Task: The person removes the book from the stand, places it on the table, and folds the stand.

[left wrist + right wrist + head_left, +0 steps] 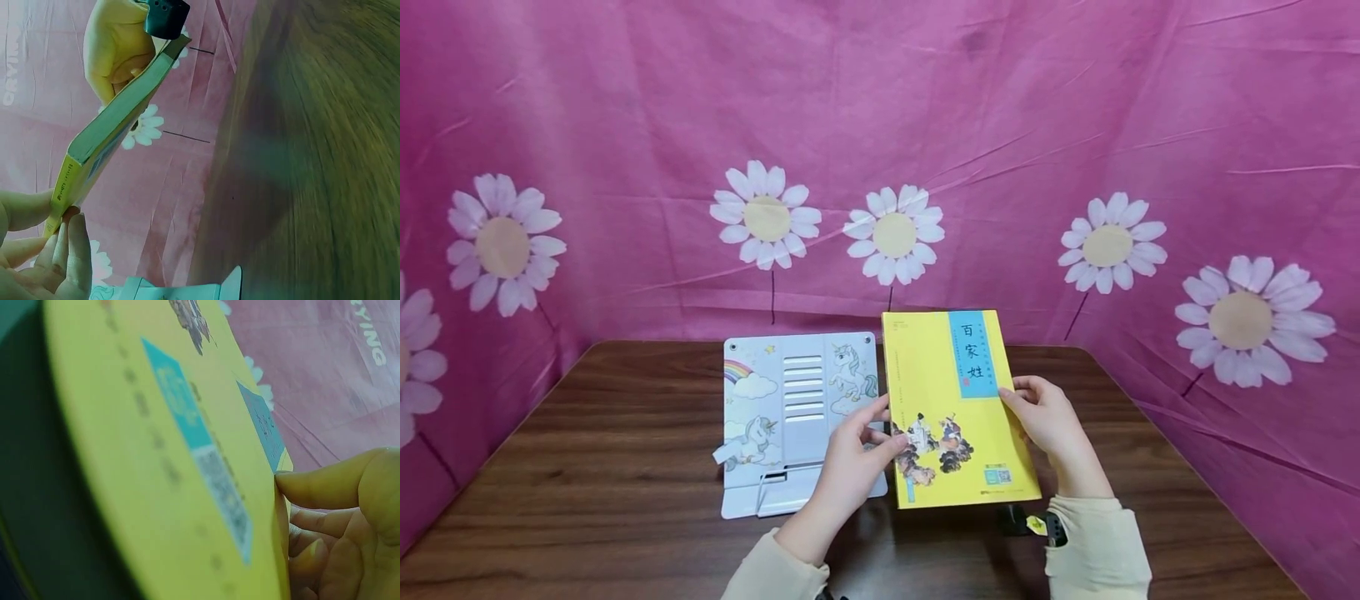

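Between both hands a yellow book (951, 367) with a blue title panel is held up above the table, its front cover facing the head camera. The left hand (859, 450) grips its left edge, thumb on the cover and fingers behind; in the left wrist view the spine of the book (64, 181) lies between thumb and fingers. On the right edge, the right hand (1047, 412) pinches the book with its thumb in front. Left of the book stands a white book stand (805, 400) with unicorns, a rainbow and slots; the left hand overlaps its lower right part.
The brown wooden table (587, 500) reaches back to a pink curtain (985, 108) printed with white daisies. A wire support (767, 492) sits at the stand's lower front. Dark wrist gear (1054, 529) is strapped at the right sleeve.
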A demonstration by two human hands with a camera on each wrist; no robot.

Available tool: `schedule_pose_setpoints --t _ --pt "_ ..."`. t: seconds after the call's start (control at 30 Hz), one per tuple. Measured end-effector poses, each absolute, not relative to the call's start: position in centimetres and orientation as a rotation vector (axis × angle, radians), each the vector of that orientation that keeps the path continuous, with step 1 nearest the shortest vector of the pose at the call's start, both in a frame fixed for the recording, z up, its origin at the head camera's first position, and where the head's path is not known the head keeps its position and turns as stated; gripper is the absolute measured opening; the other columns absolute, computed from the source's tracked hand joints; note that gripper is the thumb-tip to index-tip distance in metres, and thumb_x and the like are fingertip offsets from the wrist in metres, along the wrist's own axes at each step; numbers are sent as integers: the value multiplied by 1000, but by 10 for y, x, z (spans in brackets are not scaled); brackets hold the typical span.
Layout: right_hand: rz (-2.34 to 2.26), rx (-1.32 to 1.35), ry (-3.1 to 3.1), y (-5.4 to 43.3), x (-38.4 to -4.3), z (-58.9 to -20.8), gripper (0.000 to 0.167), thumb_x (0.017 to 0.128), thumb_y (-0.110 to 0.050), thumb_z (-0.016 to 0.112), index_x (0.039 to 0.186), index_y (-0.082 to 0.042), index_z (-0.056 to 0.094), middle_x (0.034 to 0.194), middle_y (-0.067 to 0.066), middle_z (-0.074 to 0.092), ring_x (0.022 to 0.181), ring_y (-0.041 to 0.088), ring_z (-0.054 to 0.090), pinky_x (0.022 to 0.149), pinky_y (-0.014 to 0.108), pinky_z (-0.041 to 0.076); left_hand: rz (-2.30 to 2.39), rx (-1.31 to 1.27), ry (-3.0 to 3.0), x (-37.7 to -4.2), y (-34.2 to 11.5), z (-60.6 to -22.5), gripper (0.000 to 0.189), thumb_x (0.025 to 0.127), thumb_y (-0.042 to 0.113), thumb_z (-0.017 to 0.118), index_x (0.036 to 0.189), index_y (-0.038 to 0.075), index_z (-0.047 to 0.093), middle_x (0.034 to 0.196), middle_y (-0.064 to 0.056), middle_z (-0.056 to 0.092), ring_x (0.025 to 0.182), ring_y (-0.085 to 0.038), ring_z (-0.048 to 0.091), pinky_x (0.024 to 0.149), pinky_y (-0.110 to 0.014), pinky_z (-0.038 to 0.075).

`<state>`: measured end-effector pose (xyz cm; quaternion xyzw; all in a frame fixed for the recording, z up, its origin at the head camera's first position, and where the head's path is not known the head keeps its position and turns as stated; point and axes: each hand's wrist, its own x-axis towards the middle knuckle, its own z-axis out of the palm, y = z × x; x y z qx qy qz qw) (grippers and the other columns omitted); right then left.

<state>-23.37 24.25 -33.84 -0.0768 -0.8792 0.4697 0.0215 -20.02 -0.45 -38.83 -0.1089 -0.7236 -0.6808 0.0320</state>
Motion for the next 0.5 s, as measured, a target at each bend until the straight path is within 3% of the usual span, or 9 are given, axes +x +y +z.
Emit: schedule_pose_setpoints --t 0.13,0.5 --pt "1435 -248 -2733 245 -233 -338 47 102 -23 54 135 10 44 110 24 61 72 14 56 53 27 44 -2103 -312 -2243 -200 -1 -388 59 88 9 73 142 2 51 122 -17 58 86 -15 61 69 -32 59" --pt "1359 -258 -2755 246 -235 -341 47 102 -22 53 135 12 45 112 27 61 79 19 62 64 28 53 -2160 -295 -2221 -201 3 -394 61 87 7 73 144 2 50 121 -17 57 86 -16 62 68 -31 60"
